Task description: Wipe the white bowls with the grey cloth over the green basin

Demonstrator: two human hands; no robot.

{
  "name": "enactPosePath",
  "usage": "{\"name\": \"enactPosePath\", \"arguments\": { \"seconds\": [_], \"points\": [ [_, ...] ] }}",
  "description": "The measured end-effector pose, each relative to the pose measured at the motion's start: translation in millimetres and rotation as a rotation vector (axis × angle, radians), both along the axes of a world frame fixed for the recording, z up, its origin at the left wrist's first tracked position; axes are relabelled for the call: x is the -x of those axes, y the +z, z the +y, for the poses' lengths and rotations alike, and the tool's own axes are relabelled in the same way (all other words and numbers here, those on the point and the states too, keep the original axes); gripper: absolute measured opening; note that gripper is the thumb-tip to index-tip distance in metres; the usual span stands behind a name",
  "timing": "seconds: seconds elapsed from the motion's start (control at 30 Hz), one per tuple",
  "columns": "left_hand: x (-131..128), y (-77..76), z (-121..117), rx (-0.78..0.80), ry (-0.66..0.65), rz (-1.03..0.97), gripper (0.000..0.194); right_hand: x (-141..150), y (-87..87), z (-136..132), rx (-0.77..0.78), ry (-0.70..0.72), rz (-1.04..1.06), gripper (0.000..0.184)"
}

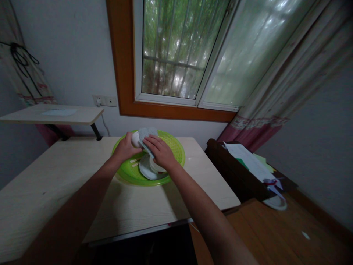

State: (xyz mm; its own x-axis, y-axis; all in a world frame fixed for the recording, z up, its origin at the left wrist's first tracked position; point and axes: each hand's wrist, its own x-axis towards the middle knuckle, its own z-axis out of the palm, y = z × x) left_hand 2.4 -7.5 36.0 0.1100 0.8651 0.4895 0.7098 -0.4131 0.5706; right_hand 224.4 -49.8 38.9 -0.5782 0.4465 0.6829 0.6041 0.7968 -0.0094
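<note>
In the head view, the work on a small white cup [136,140] looked under way rather than finished: a grey cloth [147,133] lay against its side, with both hands raised over the green basket [180,156]. What was already done could not be read from the other pieces. A saucer-like plate [143,168], a white bowl [156,168] sitting on it and some pale sticks [135,162] lay in the basket, none of them gripped, and nothing showed whether they had been handled. Setting the cup down was something yet to be done.

The cup was grasped by the left hand [124,148], at the ends of its fingers and thumb, and faced the cloth on its other side. The right hand [161,150] was closed over the cloth, fingers laid flat along it, just beside the cup; its thumb was hidden. The bowl and plate lay below the right hand, the sticks below the left, and the basket stood on the pale bench [55,176].
</note>
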Motion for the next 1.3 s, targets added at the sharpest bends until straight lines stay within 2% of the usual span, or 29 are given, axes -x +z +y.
{"name": "enactPosePath", "arguments": {
  "seconds": [0.17,0.37,0.6,0.8,1.07,1.3],
  "points": [
    [0.9,-0.2,1.9,0.024,0.017,-0.037,0.059,0.8,-1.0,0.2,-0.044,0.076,-0.047,0.055],
    [1.6,-3.1,3.1,-0.031,0.087,-0.12,0.066,-4.6,-4.4,8.6,-0.04,0.0,0.149,0.06],
    [1.4,2.9,-2.2,-0.012,0.065,-0.164,0.067,-7.2,-5.9,11.8,0.029,-0.058,0.267,0.051],
    [3.2,-0.5,-1.5,-0.011,-0.005,-0.146,0.067,-6.0,-10.8,18.8,0.135,-0.059,0.404,0.065],
    [7.8,-3.7,-0.1,0.018,-0.086,-0.21,0.068,-3.6,-19.0,23.9,0.304,-0.05,0.449,0.09],
    [5.2,-7.2,1.8,0.027,-0.194,-0.277,0.074,-2.9,-21.5,26.3,0.32,-0.072,0.568,0.091]
  ]
}}
